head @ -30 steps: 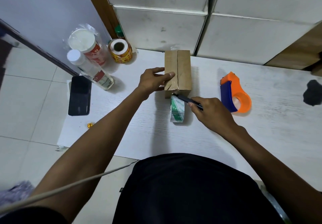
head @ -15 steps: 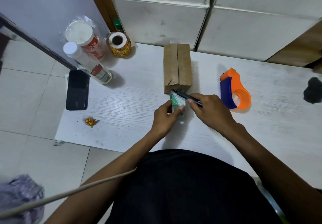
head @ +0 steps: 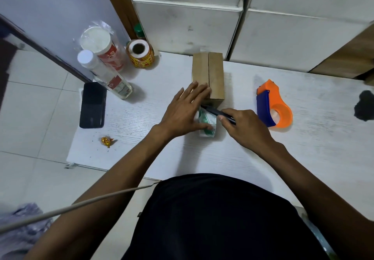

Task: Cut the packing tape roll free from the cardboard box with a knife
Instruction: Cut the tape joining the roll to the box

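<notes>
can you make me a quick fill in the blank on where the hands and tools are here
1. The knife is held in the ____ hand.
2. The left hand lies spread over the tape roll and the near end of the cardboard ____.
3. The tape dispenser on the table is blue and ____.

Missing words: right; box; orange

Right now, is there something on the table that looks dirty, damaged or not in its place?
Yes. A dark stain marks the white table at its right edge. A crumpled gold wrapper lies loose near the left front, below the black phone, which hangs partly over the table's left edge.
</notes>
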